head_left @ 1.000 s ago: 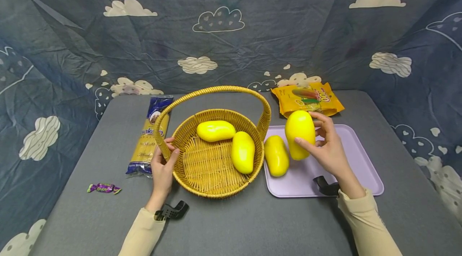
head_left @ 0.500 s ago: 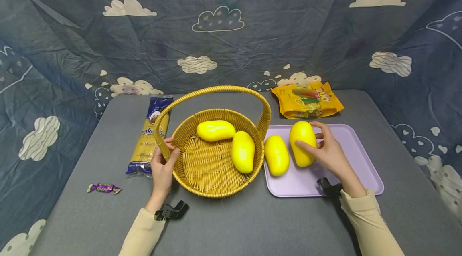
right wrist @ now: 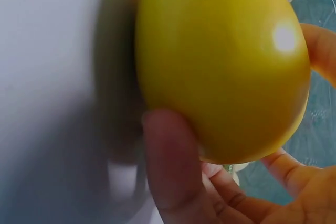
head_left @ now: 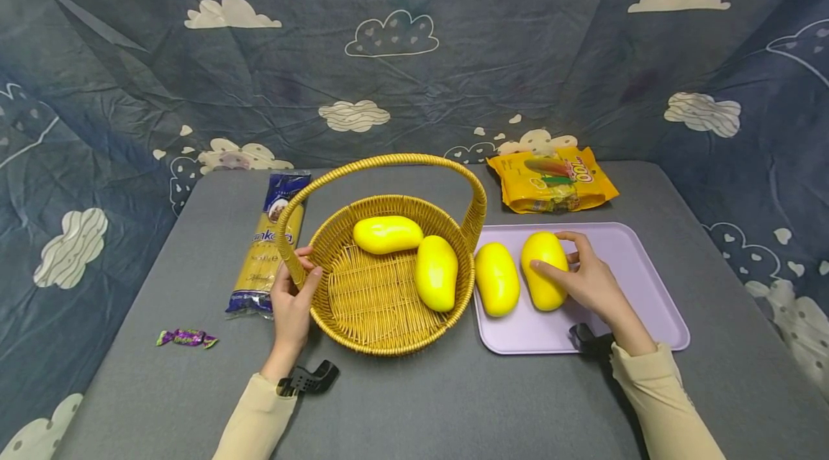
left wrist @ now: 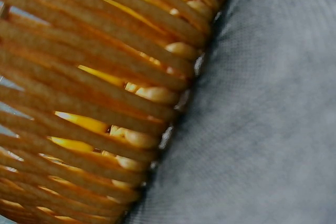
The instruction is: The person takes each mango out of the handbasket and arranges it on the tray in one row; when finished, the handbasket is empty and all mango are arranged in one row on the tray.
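My right hand (head_left: 592,283) holds a yellow mango (head_left: 542,273) between thumb and fingers, low over the lilac tray (head_left: 622,237). In the right wrist view that mango (right wrist: 226,61) is close beside the tray surface; whether it touches is hard to tell. Just left of it, a second mango (head_left: 496,280) lies on the tray against the basket side. Two more, a sideways mango (head_left: 387,235) and an upright-lying mango (head_left: 436,274), are inside the wicker basket (head_left: 365,345). With my left hand (head_left: 291,305) I grip the basket's left edge near the handle base; its fingers are partly hidden there.
A spaghetti pack (head_left: 259,258) lies left of the basket, partly behind its handle (head_left: 401,159). Nearer the front left is a purple wrapped candy (head_left: 187,338). An orange-yellow snack bag (head_left: 550,179) sits behind the tray, near the cloud-print cloth backdrop (head_left: 414,78).
My right hand has lowered the mango toward the tray and shifted it slightly right, apart from the other mango there. The left hand and basket have stayed put.
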A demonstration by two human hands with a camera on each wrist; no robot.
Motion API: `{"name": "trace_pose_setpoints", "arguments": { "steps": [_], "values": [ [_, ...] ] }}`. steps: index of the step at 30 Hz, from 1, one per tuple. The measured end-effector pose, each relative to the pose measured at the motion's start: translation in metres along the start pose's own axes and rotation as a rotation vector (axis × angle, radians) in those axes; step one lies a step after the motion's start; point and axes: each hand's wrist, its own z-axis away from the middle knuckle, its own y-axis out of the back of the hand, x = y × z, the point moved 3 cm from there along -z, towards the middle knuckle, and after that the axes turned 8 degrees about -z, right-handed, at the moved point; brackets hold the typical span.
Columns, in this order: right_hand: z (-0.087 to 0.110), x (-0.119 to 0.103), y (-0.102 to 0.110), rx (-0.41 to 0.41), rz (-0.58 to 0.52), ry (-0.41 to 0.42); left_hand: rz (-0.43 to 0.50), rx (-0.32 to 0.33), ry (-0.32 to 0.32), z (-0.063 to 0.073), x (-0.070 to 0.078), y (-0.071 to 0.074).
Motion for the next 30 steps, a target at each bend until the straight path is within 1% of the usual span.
{"name": "trace_pose_setpoints", "arguments": {
  "steps": [9, 21, 25, 30],
  "values": [
    [-0.0023, 0.0003, -0.0035, -0.006, 0.021, -0.027, -0.01, -0.002, -0.002, 0.0003, 0.0002, 0.0005],
    [-0.002, -0.0026, -0.0071, -0.041, 0.047, -0.059, -0.008, -0.005, -0.008, -0.0002, -0.0006, 0.0008],
    [-0.0007, -0.0038, -0.0075, -0.033, 0.073, -0.045, -0.01, -0.004, -0.008, -0.0002, -0.0005, 0.0012],
    [0.0029, -0.0047, -0.0075, 0.005, 0.107, -0.01, -0.008, -0.006, -0.015, -0.0015, -0.0006, 0.0006]
  ]
}}
